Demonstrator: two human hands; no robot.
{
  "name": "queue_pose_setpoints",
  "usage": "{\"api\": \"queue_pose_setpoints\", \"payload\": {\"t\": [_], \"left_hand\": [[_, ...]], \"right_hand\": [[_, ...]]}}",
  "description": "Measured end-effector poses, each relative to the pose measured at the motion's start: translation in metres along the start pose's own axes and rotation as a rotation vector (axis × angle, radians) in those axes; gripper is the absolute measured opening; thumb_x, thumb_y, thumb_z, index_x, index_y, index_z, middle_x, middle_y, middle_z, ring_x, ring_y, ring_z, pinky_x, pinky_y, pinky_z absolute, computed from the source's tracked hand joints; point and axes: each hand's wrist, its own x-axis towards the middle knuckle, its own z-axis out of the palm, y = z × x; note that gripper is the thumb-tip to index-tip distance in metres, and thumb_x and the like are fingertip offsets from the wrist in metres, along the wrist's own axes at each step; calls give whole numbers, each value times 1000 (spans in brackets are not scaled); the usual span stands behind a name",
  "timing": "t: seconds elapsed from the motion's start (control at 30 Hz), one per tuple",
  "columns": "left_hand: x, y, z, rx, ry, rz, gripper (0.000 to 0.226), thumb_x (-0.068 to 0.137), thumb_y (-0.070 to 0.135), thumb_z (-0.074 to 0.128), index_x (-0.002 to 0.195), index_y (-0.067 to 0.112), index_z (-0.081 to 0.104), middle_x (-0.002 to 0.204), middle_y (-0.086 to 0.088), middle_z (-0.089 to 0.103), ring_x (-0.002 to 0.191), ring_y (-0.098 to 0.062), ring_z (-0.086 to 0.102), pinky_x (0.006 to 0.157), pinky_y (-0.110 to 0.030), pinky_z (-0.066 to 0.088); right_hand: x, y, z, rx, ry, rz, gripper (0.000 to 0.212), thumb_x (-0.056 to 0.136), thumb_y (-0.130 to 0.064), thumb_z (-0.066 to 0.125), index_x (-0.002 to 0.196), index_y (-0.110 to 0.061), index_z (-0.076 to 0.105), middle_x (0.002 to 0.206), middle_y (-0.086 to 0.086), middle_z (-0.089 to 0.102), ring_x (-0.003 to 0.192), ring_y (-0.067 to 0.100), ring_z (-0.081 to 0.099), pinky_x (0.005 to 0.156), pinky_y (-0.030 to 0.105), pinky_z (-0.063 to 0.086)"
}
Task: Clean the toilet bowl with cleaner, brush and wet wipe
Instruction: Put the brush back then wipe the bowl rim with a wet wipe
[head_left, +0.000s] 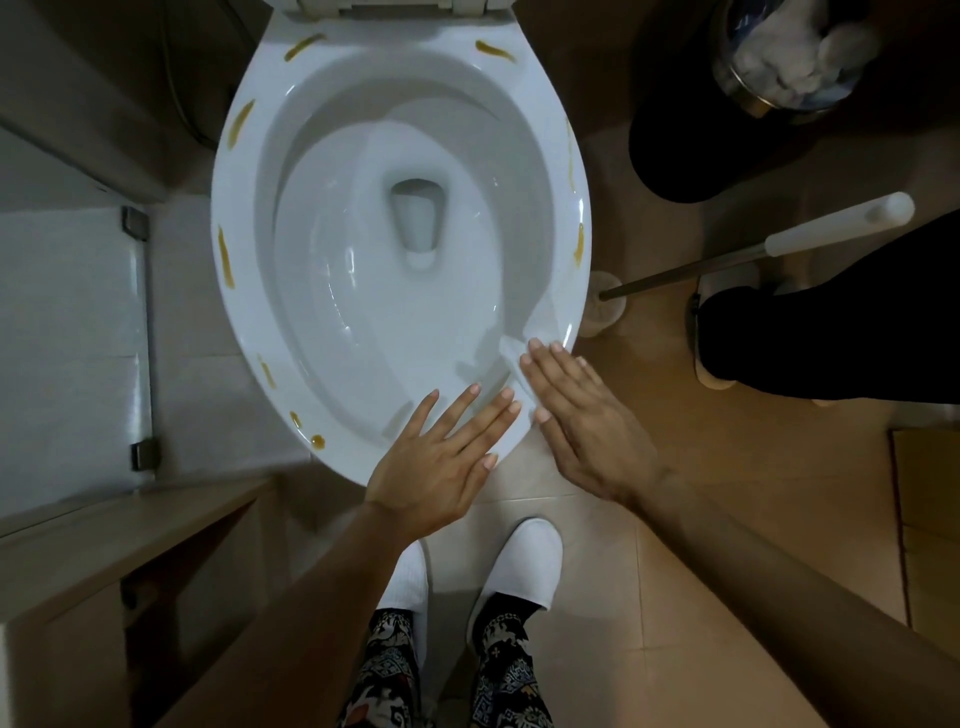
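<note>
While yellow-brown streaks mark most of the toilet bowl's rim, wiping looks barely begun. A wet wipe, seemingly, lies at the near right edge under the flat-fingered right hand; the left hand rests spread beside it. The toilet brush stands unused.

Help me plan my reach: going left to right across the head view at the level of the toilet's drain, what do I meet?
Glass panel → yellow-brown streak on the toilet rim → drain opening → brush holder → toilet brush handle.
</note>
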Motion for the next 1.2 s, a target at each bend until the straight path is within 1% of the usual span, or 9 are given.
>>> {"api": "queue_pose_setpoints", "payload": {"t": [0.1, 0.23, 0.33, 0.43, 0.6, 0.8, 0.97, 1.1, 1.2], "left_hand": [[0, 0, 1, -9, -8, 3, 54, 100, 37, 20, 152, 22, 12, 157, 4, 16, 145, -20, 18, 113, -48, 22], [-1, 1, -2, -8, -5, -5, 54, 100, 36, 19, 152, 23, 12, 158, 5, 16, 144, -19, 20, 113, -48, 23], [-1, 1, -2, -6, -12, -10, 53, 101, 37, 14, 152, 23, 11, 158, 6, 15, 145, -19, 18, 114, -48, 22], [-1, 1, -2, -4, -15, -10, 53, 101, 37, 12, 152, 23, 11, 158, 6, 14, 145, -19, 17, 115, -47, 21], [0, 0, -1, -3, -12, -7, 54, 100, 38, 19, 152, 22, 14, 157, 4, 16, 144, -20, 20, 114, -48, 22], [-1, 2, -3, -5, -12, -16, 55, 100, 37, 20, 152, 24, 11, 158, 6, 15, 144, -20, 20, 113, -48, 23], [-1, 2, -4, -6, -30, -21, 53, 101, 37, 14, 152, 24, 11, 158, 6, 14, 145, -20, 18, 114, -48, 23], [0, 2, -3, 1, -38, -20, 54, 101, 38, 9, 152, 24, 12, 158, 5, 15, 145, -20, 18, 114, -48, 21], [-1, 1, -2, 3, -30, -18, 54, 101, 38, 12, 152, 23, 10, 158, 5, 14, 145, -20, 17, 114, -48, 19]], "right_hand": [[2, 8, -4, -38, -14, -25, 53, 102, -30, 23, 152, -12, 20, 160, 2, 14, 148, 13, 8, 121, 32, 8], [23, 23, -19, -40, 18, 56, 54, 102, -32, 21, 153, -15, 18, 160, -1, 14, 148, 9, 5, 120, 25, -1], [25, 20, -18, 6, 40, 81, 54, 102, -30, 22, 153, -13, 18, 160, 0, 13, 148, 9, 4, 120, 23, -1], [11, 8, -9, 53, 33, 73, 53, 102, -30, 23, 153, -14, 17, 160, -1, 12, 148, 9, 4, 121, 25, 0], [-4, 8, -4, 24, -58, 6, 53, 102, -32, 19, 153, -19, 14, 160, -3, 10, 148, 8, 2, 121, 27, -1], [37, 35, -31, -17, 14, 75, 54, 101, -34, 14, 152, -22, 8, 158, -7, 4, 147, 5, -2, 119, 27, -3], [67, 54, -43, -69, 25, 113, 55, 102, -35, 13, 154, -19, 10, 161, -3, 8, 146, 5, -1, 121, 30, 2], [57, 42, -36, -14, 51, 118, 54, 103, -33, 15, 153, -15, 13, 160, -1, 8, 147, 9, 0, 121, 31, 2], [31, 23, -23, 18, 29, 91, 54, 103, -33, 16, 153, -14, 15, 160, -1, 10, 148, 11, 2, 122, 34, 5]]}}
